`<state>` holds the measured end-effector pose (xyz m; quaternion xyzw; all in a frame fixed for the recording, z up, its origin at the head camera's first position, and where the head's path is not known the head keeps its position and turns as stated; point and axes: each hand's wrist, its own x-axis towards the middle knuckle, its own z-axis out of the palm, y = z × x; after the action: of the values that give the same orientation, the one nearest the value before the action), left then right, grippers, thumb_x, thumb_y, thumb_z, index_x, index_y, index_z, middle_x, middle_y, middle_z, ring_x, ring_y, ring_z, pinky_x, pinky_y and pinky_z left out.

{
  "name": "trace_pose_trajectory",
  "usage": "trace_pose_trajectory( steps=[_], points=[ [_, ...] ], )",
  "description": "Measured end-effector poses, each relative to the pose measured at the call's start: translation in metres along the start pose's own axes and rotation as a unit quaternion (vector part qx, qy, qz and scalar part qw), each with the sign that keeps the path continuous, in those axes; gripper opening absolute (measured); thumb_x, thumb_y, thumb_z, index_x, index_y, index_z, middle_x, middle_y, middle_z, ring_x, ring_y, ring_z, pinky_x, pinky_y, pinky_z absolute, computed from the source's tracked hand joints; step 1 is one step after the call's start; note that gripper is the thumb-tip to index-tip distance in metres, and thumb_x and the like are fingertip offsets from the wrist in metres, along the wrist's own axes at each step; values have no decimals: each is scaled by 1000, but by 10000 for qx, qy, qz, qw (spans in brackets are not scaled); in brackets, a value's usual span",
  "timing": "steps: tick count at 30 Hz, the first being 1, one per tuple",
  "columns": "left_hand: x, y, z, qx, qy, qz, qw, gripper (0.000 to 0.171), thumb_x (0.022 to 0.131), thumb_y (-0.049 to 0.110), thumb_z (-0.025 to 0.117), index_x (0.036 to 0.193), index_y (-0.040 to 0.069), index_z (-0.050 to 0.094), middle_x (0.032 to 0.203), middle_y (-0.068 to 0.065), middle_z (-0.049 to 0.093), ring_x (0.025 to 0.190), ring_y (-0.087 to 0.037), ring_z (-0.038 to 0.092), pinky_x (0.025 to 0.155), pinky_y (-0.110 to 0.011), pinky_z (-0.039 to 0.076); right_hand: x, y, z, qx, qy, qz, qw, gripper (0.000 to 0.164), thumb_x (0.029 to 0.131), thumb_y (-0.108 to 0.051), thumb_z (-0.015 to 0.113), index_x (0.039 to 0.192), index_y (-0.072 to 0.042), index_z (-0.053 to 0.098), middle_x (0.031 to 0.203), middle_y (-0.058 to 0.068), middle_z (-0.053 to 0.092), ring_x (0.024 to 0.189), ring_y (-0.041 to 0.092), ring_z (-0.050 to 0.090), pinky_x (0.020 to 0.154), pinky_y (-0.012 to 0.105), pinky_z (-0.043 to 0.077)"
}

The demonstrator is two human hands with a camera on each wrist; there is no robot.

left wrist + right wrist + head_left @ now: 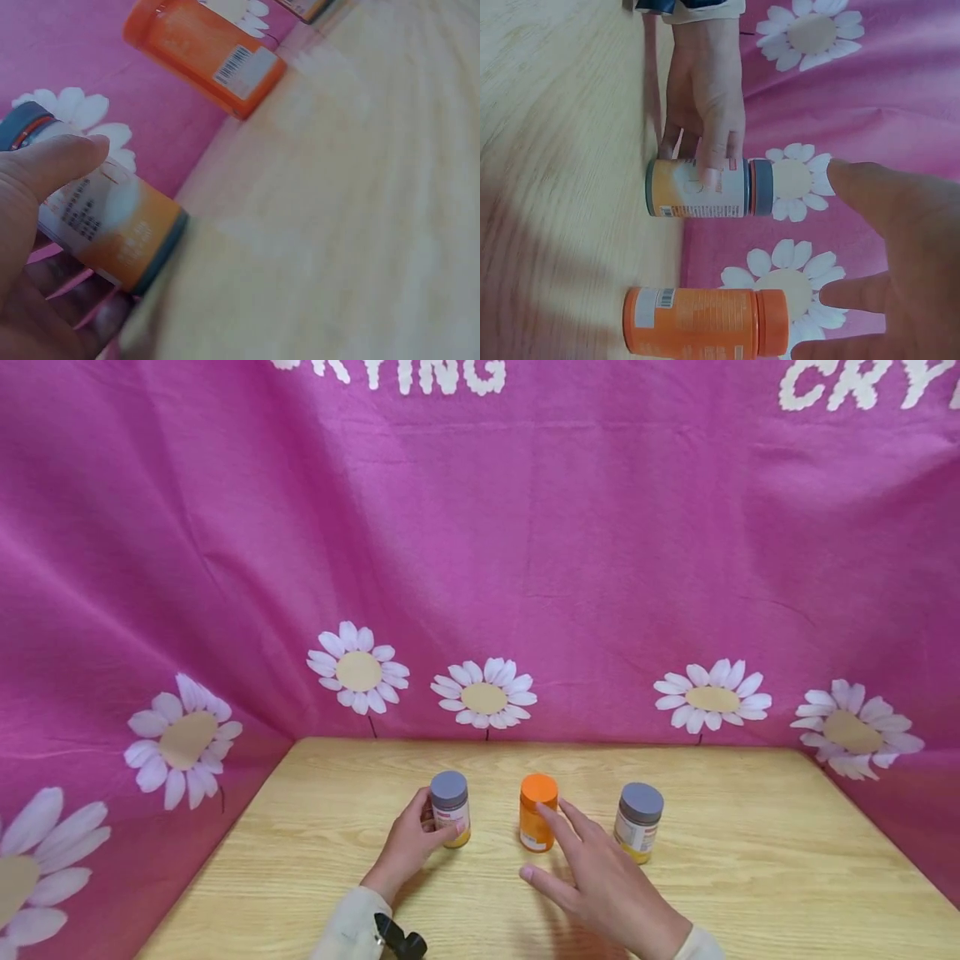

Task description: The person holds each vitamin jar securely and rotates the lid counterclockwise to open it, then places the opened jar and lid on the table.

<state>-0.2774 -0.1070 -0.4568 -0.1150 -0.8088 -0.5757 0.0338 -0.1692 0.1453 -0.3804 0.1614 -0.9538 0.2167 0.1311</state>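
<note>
My left hand [407, 853] holds a grey-capped pill bottle [450, 790] with a white and yellow label, thumb across the front and fingers behind it. In the left wrist view the thumb lies over the label of that bottle [124, 225], whose base is close to the tabletop. An orange pill bottle [537, 792] stands upright to its right. My right hand [606, 883] hovers in front of the orange bottle, fingers spread, overlapping its right edge in the head view. A second grey-capped bottle [641, 806] stands farther right, beyond the right hand's knuckles.
The bottles are on a light wood-grain table [757, 860]. A magenta cloth [600, 552] with white daisies and lettering hangs behind and along the sides of the table. A black device [401, 939] is strapped at the left wrist.
</note>
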Motion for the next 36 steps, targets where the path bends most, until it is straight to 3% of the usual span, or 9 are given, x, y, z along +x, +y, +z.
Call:
trace_pose_trajectory(
  steps=[4, 10, 17, 25, 30, 36],
  points=[
    [0, -7, 1, 70, -31, -95, 9999, 65, 73, 30, 74, 127, 12, 44, 119, -12, 55, 106, -25, 54, 87, -38, 44, -3, 2, 0, 53, -85, 50, 9999, 75, 78, -68, 46, 137, -23, 37, 139, 10, 37, 120, 29, 42, 90, 50, 38],
    [1, -14, 2, 181, -70, 97, 9998, 60, 72, 29, 75, 122, 10, 48, 115, -11, 58, 106, -25, 54, 89, -40, 42, -8, 6, 0, 53, -184, 64, 9998, 74, 79, -66, 47, 137, -20, 39, 138, 10, 38, 117, 29, 44, 89, 49, 39],
    [-12, 2, 8, 347, -294, 275, 9986, 54, 72, 26, 75, 120, 14, 52, 108, -6, 60, 102, -23, 54, 91, -43, 39, -11, 10, -1, 176, -403, 206, 9988, 78, 77, -70, 42, 138, -23, 35, 139, 7, 36, 119, 28, 42, 87, 50, 41],
    [-23, 9, 22, 41, -1110, 304, 9933, 55, 71, 34, 75, 120, 22, 53, 107, 1, 59, 98, -16, 55, 83, -32, 45, -13, 13, -5, 275, -597, 240, 9975, 80, 76, -73, 39, 139, -23, 34, 137, 8, 38, 118, 27, 42, 84, 50, 42],
    [-32, 20, 31, -171, -1657, 633, 9840, 50, 72, 30, 75, 117, 25, 55, 105, 4, 59, 96, -16, 55, 81, -29, 46, -13, 13, -6, 331, -432, 68, 9985, 77, 77, -71, 41, 138, -23, 35, 130, 1, 44, 112, 19, 48, 83, 44, 45],
    [-40, 27, 44, -185, -2065, 930, 9738, 47, 74, 28, 74, 117, 25, 56, 106, 7, 60, 94, -14, 55, 79, -27, 46, -15, 15, -7, 650, -376, 14, 9972, 74, 79, -64, 49, 138, -22, 34, 126, 1, 48, 107, 16, 50, 80, 41, 46]
  ],
)
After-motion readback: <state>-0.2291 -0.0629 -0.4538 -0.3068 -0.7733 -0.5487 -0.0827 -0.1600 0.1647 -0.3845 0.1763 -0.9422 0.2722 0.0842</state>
